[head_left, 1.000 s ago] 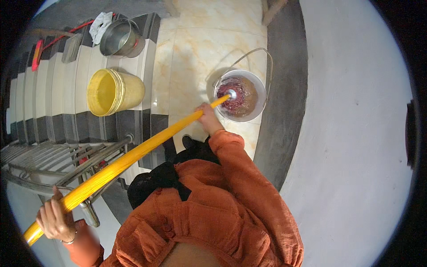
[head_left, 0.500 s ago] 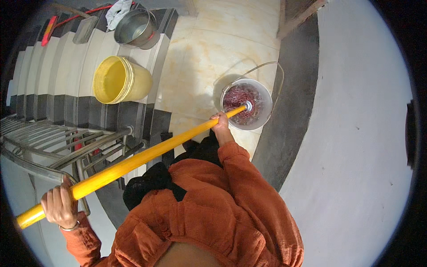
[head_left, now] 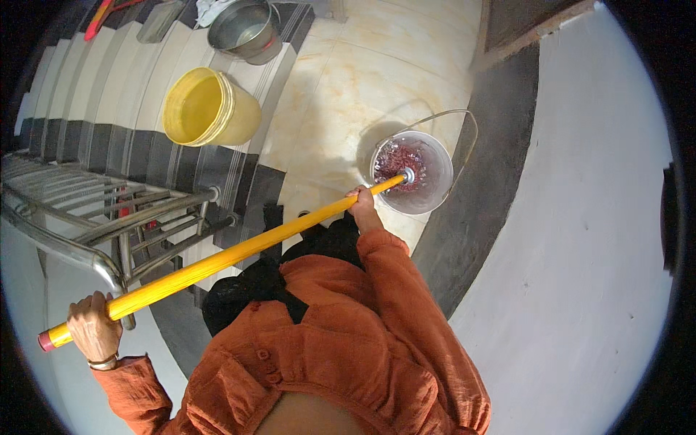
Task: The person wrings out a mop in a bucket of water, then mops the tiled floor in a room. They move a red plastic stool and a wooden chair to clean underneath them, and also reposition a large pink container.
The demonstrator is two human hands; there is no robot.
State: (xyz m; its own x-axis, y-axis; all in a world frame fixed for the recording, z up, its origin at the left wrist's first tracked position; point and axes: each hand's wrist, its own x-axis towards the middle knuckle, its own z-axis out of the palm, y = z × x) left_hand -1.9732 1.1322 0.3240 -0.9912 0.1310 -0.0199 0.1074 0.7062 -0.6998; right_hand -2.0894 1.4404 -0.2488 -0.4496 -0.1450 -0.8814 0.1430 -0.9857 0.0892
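Clasping the pole (head_left: 228,257) near its red end, the left hand (head_left: 94,330) was at eight o'clock; the right hand (head_left: 367,209), mid-view, was wrapped around it closer to the mop head (head_left: 395,156), which sat in the white bucket (head_left: 439,171) at two o'clock. A yellow bucket (head_left: 243,116) stood at ten.
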